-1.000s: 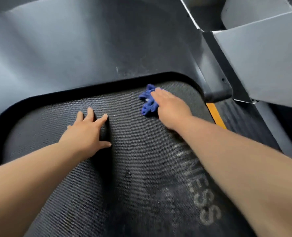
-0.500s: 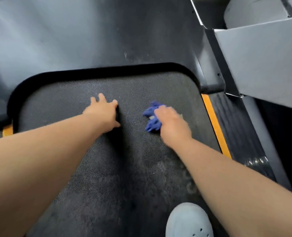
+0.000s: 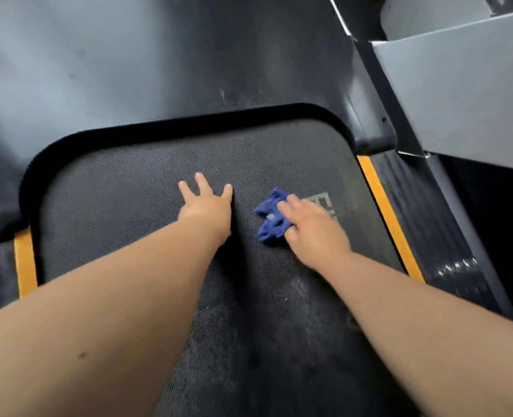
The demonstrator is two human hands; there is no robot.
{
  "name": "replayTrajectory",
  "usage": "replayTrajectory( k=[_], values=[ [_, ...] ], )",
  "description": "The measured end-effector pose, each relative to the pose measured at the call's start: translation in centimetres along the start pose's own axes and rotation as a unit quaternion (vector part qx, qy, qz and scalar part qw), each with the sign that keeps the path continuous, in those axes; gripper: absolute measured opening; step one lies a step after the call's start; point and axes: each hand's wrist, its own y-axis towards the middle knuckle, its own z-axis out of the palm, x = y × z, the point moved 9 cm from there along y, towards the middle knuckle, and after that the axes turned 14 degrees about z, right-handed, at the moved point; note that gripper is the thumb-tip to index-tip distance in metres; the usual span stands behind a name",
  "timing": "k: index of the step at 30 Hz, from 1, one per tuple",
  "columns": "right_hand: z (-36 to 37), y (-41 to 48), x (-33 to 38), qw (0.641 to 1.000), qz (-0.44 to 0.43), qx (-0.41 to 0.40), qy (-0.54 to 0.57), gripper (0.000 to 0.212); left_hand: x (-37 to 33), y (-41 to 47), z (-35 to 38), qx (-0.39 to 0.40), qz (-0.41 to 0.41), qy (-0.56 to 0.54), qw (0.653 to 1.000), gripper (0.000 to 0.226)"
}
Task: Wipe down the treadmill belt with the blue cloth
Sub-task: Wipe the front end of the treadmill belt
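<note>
Blue cloth (image 3: 268, 216) nearer now, half under right hand (image 3: 312, 228)

Both your forearms are bare from the near edge of the view up to the wrists — the left forearm (image 3: 105, 320) carries one small dark mole (image 3: 83, 354) on its upper side. Your left grip (image 3: 206, 210) and right grip (image 3: 312, 233) are bare too, the right one slightly blurred.

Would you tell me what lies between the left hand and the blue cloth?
Head view: only bare dark textured treadmill belt separates the left hand from the crumpled blue cloth.
</note>
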Motion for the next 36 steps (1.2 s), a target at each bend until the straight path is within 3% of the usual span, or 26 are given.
replayTrajectory(
  k=[3, 7, 8, 10, 12, 13, 14, 15, 17, 19, 22, 24, 26, 29, 31, 33, 36],
  values=[
    [-1.7, 3.7, -5.5, 0.995, 0.083, -0.049, -0.028, 0.048, -0.1, 0.4, 0.2, 0.000, -0.005, 0.003, 1.000, 0.090],
    [-2.9, 6.5, -6.4, 0.989, 0.107, -0.098, 0.029, 0.043, -0.2, 0.4, 0.2, 0.012, -0.004, 0.009, 1.000, 0.089],
    [-3.2, 6.3, -5.2, 0.989, 0.079, -0.123, 0.023, 0.039, -0.1, 0.5, 0.2, 0.011, -0.007, 0.011, 1.000, 0.090],
    [-2.6, 3.6, -0.5, 0.989, -0.081, -0.125, -0.007, 0.034, 0.3, 0.5, 0.1, 0.008, -0.013, 0.027, 1.000, 0.091],
    [-0.5, -1.1, 3.2, 0.950, -0.305, -0.057, -0.039, 0.033, 0.7, 0.3, 0.3, 0.012, -0.018, 0.034, 0.999, 0.093],
    [0.4, -2.7, 3.6, 0.923, -0.380, -0.024, -0.058, 0.035, 0.7, 0.3, 0.4, 0.009, -0.021, 0.037, 0.999, 0.094],
    [0.7, -2.3, 3.1, 0.915, -0.398, 0.004, -0.070, 0.037, 0.9, 0.3, 0.3, 0.002, -0.023, 0.036, 0.999, 0.094],
    [0.5, -0.3, 1.8, 0.927, -0.368, 0.014, -0.065, 0.038, 0.9, 0.2, 0.4, -0.007, -0.031, 0.026, 0.999, 0.094],
    [-1.9, 5.8, -1.7, 0.969, -0.242, -0.045, -0.038, 0.046, 1.1, -0.1, 0.4, -0.019, -0.050, 0.012, 0.999, 0.092],
    [-3.2, 10.3, -4.9, 0.984, -0.159, -0.067, -0.048, 0.051, 1.1, -0.2, 0.4, -0.014, -0.064, 0.014, 0.998, 0.091],
    [-2.9, 8.7, -5.1, 0.983, -0.168, -0.069, -0.013, 0.049, 1.0, -0.1, 0.3, -0.005, -0.067, 0.023, 0.997, 0.093],
    [-1.7, 3.5, -5.2, 0.971, -0.220, -0.085, 0.027, 0.048, 0.7, -0.3, 0.2, -0.007, -0.080, 0.019, 0.997, 0.096],
    [0.4, -1.2, -6.3, 0.961, -0.268, -0.045, 0.051, 0.050, -0.7, -0.4, -0.3, -0.019, -0.078, 0.011, 0.997, 0.095],
    [0.5, -0.9, -7.4, 0.941, -0.328, -0.058, 0.057, 0.053, -5.9, 0.4, -1.2, -0.071, -0.004, -0.009, 0.997, 0.098],
    [-1.4, 3.4, -8.2, 0.951, -0.281, -0.115, 0.066, 0.050, -9.2, 1.3, -0.4, -0.060, 0.031, -0.013, 0.998, 0.106],
    [-3.6, 8.6, -9.7, 0.973, -0.169, -0.147, 0.062, 0.047, -10.8, 2.2, 1.1, -0.018, 0.023, 0.011, 1.000, 0.114],
    [-3.0, 10.9, -10.9, 0.991, -0.097, -0.086, 0.005, 0.052, -11.1, 3.0, 2.1, 0.006, -0.005, 0.040, 0.999, 0.115]
  ],
)
